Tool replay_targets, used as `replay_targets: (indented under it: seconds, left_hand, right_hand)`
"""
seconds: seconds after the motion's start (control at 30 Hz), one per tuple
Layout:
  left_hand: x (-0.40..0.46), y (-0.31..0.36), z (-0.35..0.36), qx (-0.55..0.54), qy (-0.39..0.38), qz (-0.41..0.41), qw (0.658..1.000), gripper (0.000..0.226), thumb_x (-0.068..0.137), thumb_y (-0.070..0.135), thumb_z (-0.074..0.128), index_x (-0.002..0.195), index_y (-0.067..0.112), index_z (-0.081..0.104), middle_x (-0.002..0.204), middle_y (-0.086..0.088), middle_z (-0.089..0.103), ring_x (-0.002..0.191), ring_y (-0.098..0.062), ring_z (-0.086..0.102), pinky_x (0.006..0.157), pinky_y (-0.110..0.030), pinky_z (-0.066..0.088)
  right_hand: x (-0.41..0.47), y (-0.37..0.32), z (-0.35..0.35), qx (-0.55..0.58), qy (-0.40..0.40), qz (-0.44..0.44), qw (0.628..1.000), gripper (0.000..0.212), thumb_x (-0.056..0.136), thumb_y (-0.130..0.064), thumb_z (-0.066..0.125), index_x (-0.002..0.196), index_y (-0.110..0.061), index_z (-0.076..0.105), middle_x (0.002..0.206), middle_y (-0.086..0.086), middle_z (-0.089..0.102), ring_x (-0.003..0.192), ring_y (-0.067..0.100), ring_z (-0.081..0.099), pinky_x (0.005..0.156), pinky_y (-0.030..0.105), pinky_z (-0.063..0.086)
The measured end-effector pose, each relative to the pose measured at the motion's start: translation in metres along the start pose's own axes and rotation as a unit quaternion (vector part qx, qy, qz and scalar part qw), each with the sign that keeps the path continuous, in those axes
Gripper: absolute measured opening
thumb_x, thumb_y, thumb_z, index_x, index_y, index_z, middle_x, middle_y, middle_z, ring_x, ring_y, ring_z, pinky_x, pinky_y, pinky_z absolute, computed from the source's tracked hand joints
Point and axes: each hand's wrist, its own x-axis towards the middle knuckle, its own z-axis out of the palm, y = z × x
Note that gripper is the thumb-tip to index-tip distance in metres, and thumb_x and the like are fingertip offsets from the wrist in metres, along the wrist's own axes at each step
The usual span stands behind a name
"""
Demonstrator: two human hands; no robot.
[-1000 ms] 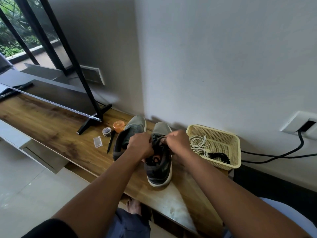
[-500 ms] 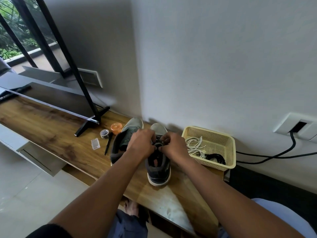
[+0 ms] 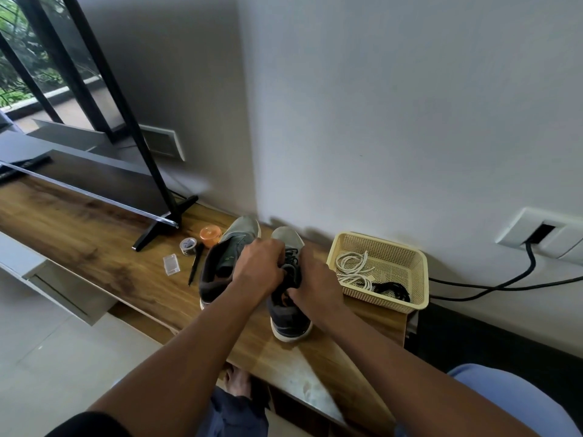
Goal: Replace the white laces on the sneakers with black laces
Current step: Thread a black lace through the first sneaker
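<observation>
Two grey sneakers with white soles stand side by side on the wooden shelf point(image 3: 94, 234), toes to the wall. The right sneaker point(image 3: 288, 320) carries a black lace point(image 3: 291, 257) through its eyelets. My left hand point(image 3: 258, 269) and my right hand point(image 3: 315, 285) sit over its tongue, fingers closed on the black lace. The left sneaker point(image 3: 225, 257) shows no lace; my left wrist covers part of it. A cream mesh basket point(image 3: 410, 279) to the right holds coiled white laces point(image 3: 353, 268) and another black lace point(image 3: 392, 290).
Left of the sneakers lie a black pen point(image 3: 195, 266), a small clear box point(image 3: 171, 264), a tape roll point(image 3: 188, 246) and an orange round tub point(image 3: 209, 236). A TV stand foot point(image 3: 161, 225) stands further left. A black cable point(image 3: 504, 285) runs from a wall socket.
My hands moved closer together over the right sneaker's tongue and lowered onto the lace. The camera view shifted slightly.
</observation>
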Motion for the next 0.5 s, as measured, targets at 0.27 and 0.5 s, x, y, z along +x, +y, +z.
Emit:
replay_targets:
  seconds: [0.27, 0.5]
  left_hand:
    - [0.001, -0.001, -0.01, -0.075, -0.023, -0.016, 0.997, 0.024, 0.073, 0.014, 0.081, 0.09, 0.027, 0.069, 0.09, 0.006, 0.071, 0.093, -0.017, 0.066, 0.085, -0.034, 0.056]
    - [-0.007, -0.004, -0.008, -0.036, -0.014, -0.036, 0.999, 0.03, 0.076, 0.01, 0.075, 0.098, 0.021, 0.058, 0.096, -0.002, 0.067, 0.091, -0.025, 0.066, 0.081, -0.04, 0.057]
  right_hand:
    - [0.011, -0.002, -0.016, -0.017, 0.012, -0.022, 1.0, 0.008, 0.078, -0.024, 0.063, 0.083, -0.02, 0.059, 0.085, 0.006, 0.067, 0.08, 0.031, 0.066, 0.06, 0.035, 0.048]
    - [0.004, -0.003, -0.015, -0.032, 0.02, -0.03, 0.999, 0.011, 0.08, -0.022, 0.064, 0.09, -0.02, 0.06, 0.09, 0.005, 0.067, 0.083, 0.031, 0.066, 0.066, 0.041, 0.055]
